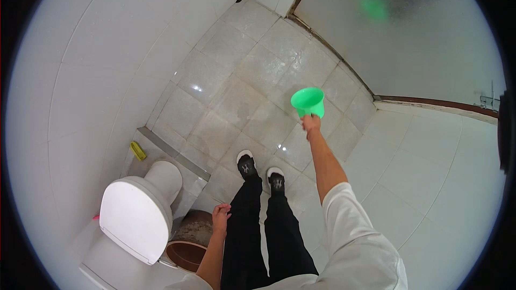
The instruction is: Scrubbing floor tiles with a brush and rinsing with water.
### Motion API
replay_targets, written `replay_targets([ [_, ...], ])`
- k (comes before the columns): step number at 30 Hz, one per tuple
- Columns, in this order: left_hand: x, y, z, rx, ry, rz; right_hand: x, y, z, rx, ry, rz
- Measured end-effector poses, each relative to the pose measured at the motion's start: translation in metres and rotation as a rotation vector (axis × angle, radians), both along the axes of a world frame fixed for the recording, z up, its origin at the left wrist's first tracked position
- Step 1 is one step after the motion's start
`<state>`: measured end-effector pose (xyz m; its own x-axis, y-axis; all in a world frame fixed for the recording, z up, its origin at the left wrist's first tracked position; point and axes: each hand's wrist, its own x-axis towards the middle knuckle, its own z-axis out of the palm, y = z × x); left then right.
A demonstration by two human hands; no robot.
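A bright green plastic water dipper [307, 100] is in my right hand [311, 124], which grips it by the handle with my arm stretched forward over the floor. Its wide mouth tilts up toward me, and I cannot make out any water inside. My left hand [221, 214] hangs beside my left thigh, fingers loosely bent and holding nothing. Near that hand stands a brown bucket [187, 251], partly hidden by my forearm. Under the dipper spread wet-looking grey floor tiles [264, 123].
A white toilet [135, 217] with its lid down stands at my left. A yellow scrub brush [138, 151] lies beside it, behind a low raised edge [173, 151]. Ahead to the right is a cloudy, reflective door [407, 44] with a metal latch [488, 100]. White tiled walls enclose both sides.
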<state>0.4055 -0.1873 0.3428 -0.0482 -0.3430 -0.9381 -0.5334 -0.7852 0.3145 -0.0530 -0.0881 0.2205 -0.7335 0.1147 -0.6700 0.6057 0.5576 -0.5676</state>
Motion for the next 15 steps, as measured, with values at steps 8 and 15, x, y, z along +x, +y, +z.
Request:
replay_targets([
  [8, -0.023, -0.005, 0.019, -0.060, -0.020, 0.003, 0.106, 0.141, 0.001, 0.003, -0.049, -0.190],
  [15, 0.007, 0.038, 0.065, -0.240, -0.097, -0.067, 0.154, 0.229, 0.072, -0.015, -0.261, -0.186],
])
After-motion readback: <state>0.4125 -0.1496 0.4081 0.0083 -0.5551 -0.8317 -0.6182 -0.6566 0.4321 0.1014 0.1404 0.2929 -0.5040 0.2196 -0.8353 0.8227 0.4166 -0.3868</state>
